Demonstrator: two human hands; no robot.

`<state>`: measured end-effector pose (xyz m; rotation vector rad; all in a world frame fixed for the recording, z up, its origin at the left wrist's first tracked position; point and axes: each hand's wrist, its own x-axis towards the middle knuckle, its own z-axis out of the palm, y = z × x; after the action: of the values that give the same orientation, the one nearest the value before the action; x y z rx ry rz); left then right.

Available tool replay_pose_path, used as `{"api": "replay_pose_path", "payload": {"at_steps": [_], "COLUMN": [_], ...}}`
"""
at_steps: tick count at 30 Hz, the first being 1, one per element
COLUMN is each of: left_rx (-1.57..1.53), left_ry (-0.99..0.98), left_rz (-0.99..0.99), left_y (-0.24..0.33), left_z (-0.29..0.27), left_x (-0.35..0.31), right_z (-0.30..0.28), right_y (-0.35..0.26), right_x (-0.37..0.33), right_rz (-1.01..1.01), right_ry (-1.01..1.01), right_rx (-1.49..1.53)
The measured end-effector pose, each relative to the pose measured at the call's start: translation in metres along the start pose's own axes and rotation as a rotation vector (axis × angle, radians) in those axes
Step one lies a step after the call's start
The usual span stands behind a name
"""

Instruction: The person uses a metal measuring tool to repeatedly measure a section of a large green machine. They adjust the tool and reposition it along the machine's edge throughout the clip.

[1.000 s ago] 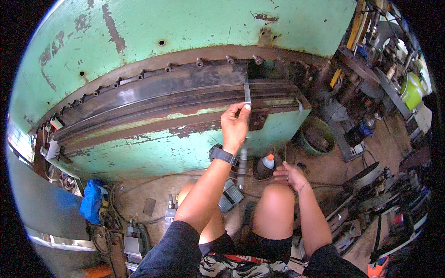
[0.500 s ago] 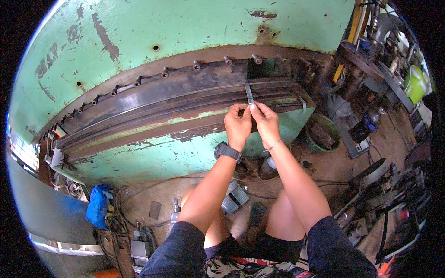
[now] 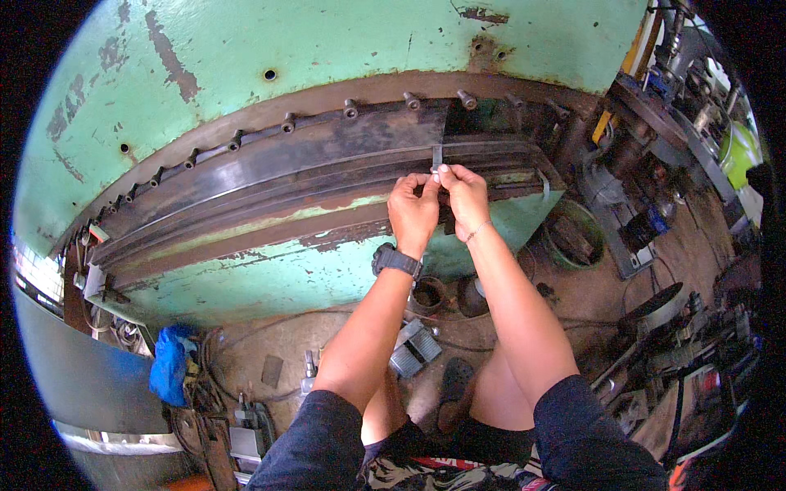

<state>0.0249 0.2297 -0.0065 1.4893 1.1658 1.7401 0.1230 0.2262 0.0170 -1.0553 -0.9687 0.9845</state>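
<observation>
Both my hands pinch the near end of a small narrow metal strip (image 3: pixel 437 154) at the front of a green press brake. My left hand (image 3: pixel 413 211), below a dark wristwatch, has thumb and fingers closed on it from the left. From the other side my right hand (image 3: pixel 467 201) grips it, thumb tip beside the left one. The strip's far end points away, between the long dark upper blade (image 3: pixel 286 157) and the grooved lower die (image 3: pixel 327 182). My fingers cover its near end.
Bolts (image 3: pixel 350 108) line the upper beam. Below stands the green bed (image 3: pixel 270 282) with worn paint. A grey foot pedal (image 3: pixel 415 348) rests on the floor near my feet. There is a round bin (image 3: pixel 573 236) at the right and a blue bag (image 3: pixel 172 364) at lower left.
Both hands have pushed slightly away from me, and the strip now sits farther in by the die and more upright in view. The view has shifted a little.
</observation>
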Motion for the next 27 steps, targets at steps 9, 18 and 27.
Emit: {"api": "replay_pose_path", "payload": {"at_steps": [9, 18, 27], "left_rx": [0.058, -0.051, 0.131], "left_ry": [0.050, -0.357, -0.317], "left_rz": [-0.061, -0.119, -0.169], "left_y": [0.011, 0.008, -0.005], "left_z": [0.005, -0.033, -0.028], "left_x": [0.005, 0.004, 0.014], "right_z": [-0.008, -0.013, 0.000], "right_y": [-0.005, -0.003, 0.003], "right_x": [0.014, 0.006, 0.000], "right_rz": [0.012, -0.006, -0.034], "right_ry": [-0.108, -0.116, -0.039], "right_rx": [-0.009, -0.043, -0.057]}}
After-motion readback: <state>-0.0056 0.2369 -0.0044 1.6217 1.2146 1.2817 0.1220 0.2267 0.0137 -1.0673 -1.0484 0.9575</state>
